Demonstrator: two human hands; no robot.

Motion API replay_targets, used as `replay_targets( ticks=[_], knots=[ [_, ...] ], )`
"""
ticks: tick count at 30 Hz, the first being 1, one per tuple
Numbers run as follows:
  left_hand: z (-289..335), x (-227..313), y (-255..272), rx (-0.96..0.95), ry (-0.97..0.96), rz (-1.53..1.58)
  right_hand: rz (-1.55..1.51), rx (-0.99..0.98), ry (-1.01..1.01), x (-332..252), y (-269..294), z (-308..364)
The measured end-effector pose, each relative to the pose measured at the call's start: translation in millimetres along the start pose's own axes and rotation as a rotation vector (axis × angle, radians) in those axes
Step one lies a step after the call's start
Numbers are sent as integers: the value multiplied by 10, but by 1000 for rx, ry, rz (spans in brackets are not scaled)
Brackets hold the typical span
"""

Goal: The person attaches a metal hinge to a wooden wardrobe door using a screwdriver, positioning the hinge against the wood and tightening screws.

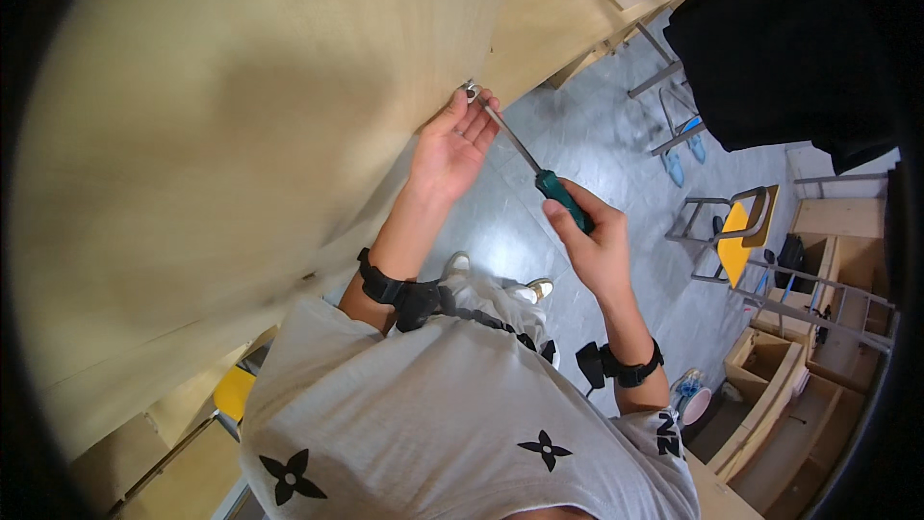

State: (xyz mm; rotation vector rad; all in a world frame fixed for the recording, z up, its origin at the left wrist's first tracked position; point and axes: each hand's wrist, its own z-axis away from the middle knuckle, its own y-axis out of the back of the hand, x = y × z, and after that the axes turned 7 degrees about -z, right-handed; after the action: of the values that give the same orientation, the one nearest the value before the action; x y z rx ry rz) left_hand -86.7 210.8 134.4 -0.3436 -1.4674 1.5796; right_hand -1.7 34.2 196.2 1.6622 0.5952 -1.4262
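Observation:
My right hand (597,236) is wrapped round the green handle of a screwdriver (523,151). The metal shaft slants up and left, reaching the fingertips of my left hand (452,154). There, a small shiny metal fitting (471,91) sits at the edge of a large pale wooden panel (250,135). My left thumb and fingers close round this fitting, palm turned up. Whether the screwdriver's tip sits in a screw is too small to tell. Black straps with small black devices circle both my forearms.
The panel fills the left side. At right, black cloth (780,58) hangs above metal legs and blue slippers (674,169). A chair with a yellow seat (733,246) stands on the grey floor (626,164). Wooden compartments (760,376) and a pink bucket (695,406) are at lower right.

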Motion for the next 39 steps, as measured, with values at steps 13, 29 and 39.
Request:
replay_targets(
  ticks=[13,29,39],
  knots=[
    [5,6,12,11,41,-133,151,84,-8,-85,-1,-76],
    [39,-20,56,29,48,-86,-688,-120,-584,-106,136,-224],
    [-25,-22,20,31,11,-39,793,154,521,-62,-78,-86]
  ],
)
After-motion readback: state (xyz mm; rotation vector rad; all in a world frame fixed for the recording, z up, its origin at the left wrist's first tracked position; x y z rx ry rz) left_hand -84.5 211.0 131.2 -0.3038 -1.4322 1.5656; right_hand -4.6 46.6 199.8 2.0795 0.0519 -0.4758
